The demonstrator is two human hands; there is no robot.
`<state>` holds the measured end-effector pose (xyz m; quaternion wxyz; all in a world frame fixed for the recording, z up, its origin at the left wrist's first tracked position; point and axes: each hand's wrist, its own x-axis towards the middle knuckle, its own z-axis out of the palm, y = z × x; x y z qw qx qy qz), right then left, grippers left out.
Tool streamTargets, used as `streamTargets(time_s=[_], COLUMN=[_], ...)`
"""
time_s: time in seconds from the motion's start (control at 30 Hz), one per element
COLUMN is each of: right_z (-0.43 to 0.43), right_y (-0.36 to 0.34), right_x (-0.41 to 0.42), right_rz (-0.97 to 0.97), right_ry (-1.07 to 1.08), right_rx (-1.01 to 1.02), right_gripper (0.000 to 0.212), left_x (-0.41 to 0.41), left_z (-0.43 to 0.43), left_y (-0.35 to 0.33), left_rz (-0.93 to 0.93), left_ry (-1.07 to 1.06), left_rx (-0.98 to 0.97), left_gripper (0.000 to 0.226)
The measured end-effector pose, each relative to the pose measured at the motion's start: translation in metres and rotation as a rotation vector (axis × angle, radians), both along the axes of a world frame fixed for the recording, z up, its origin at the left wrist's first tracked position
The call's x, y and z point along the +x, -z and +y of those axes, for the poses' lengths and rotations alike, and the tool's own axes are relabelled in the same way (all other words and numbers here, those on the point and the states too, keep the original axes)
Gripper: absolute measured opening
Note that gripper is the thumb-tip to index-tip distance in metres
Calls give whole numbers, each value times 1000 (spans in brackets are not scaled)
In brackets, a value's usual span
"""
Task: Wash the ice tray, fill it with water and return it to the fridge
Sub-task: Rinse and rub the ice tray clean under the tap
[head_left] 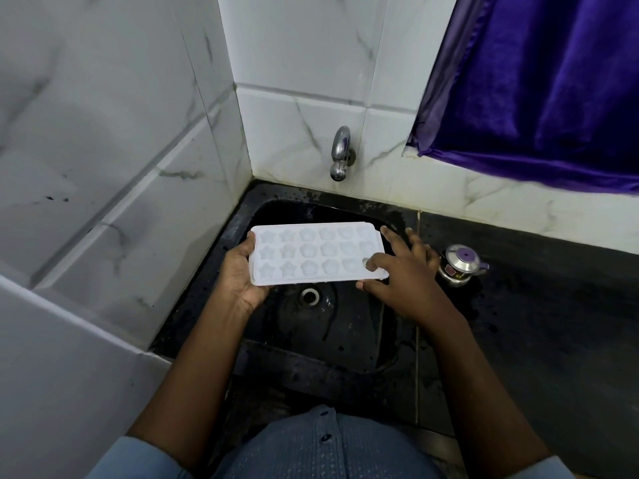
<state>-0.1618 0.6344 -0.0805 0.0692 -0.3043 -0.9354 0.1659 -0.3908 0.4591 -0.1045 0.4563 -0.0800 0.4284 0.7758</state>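
Gripping a flat white plastic ice tray with star-shaped moulds, the left hand holds one end while the right hand, fingers spread, rubs the other above a glossy black sink.

No readable text shows; the small steel pot's sticker is illegible.

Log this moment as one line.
stage: tray over sink | left hand: grips tray end | right hand: fingers on other end | tap: no water visible
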Motion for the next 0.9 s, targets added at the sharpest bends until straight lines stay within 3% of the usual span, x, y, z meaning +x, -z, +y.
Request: streamTargets(time_s=[0.17, 0.33, 0.47, 0.6, 0.7, 0.9], right_z=[5, 33, 53, 61, 68, 77], right_y=[-2, 2, 13, 22, 24, 16], right_x=[1, -13, -32, -50, -62, -80], right_rz=[84, 280, 154, 209, 294, 378], right_ry=[37, 244, 249, 248, 254, 238], right_rx=[-134, -307, -443, -703, -759, -724], right_gripper=[43, 63, 43, 50, 28, 25], left_x=[1, 1, 0, -6, -11, -30], left_z=[0, 2, 4, 6, 9, 21], left_y=[0, 3, 7, 10, 9, -4], left_rz=[40, 91, 90, 86, 93, 407], left_ry=[-8, 31, 22, 25, 56, 76], left_rx=[-1, -8, -8, -9, -6, -206], left_gripper=[48, 53, 54, 54, 54, 48])
